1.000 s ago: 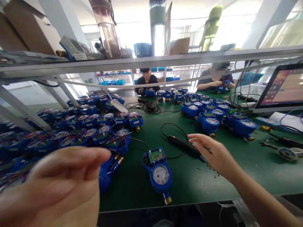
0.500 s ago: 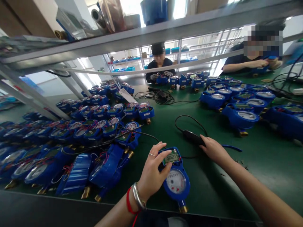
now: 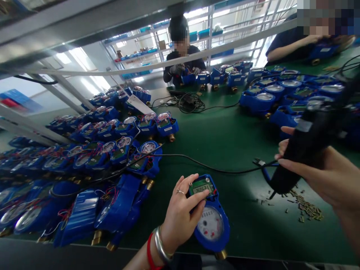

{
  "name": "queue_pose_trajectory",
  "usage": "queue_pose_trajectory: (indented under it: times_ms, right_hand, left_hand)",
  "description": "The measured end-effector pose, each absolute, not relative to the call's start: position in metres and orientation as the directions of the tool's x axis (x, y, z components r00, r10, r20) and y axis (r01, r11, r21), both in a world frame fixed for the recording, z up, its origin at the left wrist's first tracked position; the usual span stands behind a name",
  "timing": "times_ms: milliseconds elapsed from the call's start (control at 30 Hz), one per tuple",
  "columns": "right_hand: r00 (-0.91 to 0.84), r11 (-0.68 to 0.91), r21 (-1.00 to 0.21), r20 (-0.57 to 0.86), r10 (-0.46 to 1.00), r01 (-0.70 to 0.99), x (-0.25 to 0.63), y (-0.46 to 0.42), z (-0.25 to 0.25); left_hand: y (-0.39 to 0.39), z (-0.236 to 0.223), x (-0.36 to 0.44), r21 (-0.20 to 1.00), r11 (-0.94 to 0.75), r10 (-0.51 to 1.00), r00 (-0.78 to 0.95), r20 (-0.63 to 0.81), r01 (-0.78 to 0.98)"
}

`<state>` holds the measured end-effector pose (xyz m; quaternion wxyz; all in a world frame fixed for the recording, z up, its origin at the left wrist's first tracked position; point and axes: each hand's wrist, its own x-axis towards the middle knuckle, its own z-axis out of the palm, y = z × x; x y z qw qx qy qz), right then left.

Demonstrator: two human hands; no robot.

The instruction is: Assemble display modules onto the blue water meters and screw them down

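A blue water meter (image 3: 210,228) with a round dial lies face up at the bench's front edge. My left hand (image 3: 182,213) rests over its upper part, fingers and thumb pressed around the small circuit board with a digital display (image 3: 201,189). In my right hand (image 3: 323,176) is a black electric screwdriver (image 3: 302,138), gripped around its body and tilted, the tip pointing down and left. Below that tip lies a loose pile of small brass-coloured screws (image 3: 309,208). A blue-handled pair of cutters (image 3: 263,167) lies behind the screwdriver, partly hidden by it.
Rows of open blue meters with loose wires (image 3: 112,127) fill the left side; more meters (image 3: 264,101) stand at the right. A black cable (image 3: 219,170) crosses the green bench (image 3: 202,138). Coiled cables (image 3: 191,103) lie farther back. Two co-workers sit opposite, beneath a metal shelf (image 3: 84,37).
My right hand has lifted the screwdriver off the bench and brought it right and nearer, over the screws. My left hand stays on the meter, its fingers drawn closer together. The view has shifted.
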<state>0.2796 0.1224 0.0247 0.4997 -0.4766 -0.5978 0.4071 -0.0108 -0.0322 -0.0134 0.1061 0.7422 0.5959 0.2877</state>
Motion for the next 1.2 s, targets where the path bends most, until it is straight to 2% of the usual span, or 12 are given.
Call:
queue_pose_trajectory:
  times_ms: [100,200,467,600,733,867,1200]
  right_hand:
    - [-0.014,0.201,-0.972,0.204,0.979,-0.118,0.274,0.117,0.033]
    - [0.041,0.263,-0.932,0.262,0.964,-0.249,0.269,0.112,0.038]
    - [0.124,0.306,-0.916,0.283,0.951,-0.260,0.272,0.104,0.029]
    - [0.205,0.321,-0.853,0.257,0.944,-0.412,0.263,0.100,0.043]
    - [0.239,0.342,-0.718,0.245,0.940,-0.606,0.243,0.095,0.064]
    - [0.188,0.276,-0.628,0.204,0.961,-0.727,0.215,0.085,0.078]
    - [0.029,0.168,-0.665,0.215,0.976,-0.728,0.160,0.057,0.093]
  left_hand:
    - [-0.031,-0.014,-0.012,0.468,-0.297,0.938,0.162,0.306,0.832]
    - [-0.030,-0.016,-0.014,0.440,-0.322,0.930,0.193,0.312,0.838]
    - [-0.029,-0.022,-0.016,0.415,-0.344,0.919,0.211,0.334,0.842]
    - [-0.027,-0.020,-0.015,0.420,-0.338,0.921,0.204,0.332,0.842]
    - [-0.025,-0.015,-0.012,0.421,-0.322,0.928,0.195,0.317,0.848]
    - [-0.026,-0.010,-0.009,0.445,-0.303,0.935,0.173,0.309,0.843]
    - [-0.033,-0.017,-0.014,0.543,-0.290,0.938,0.124,0.323,0.788]
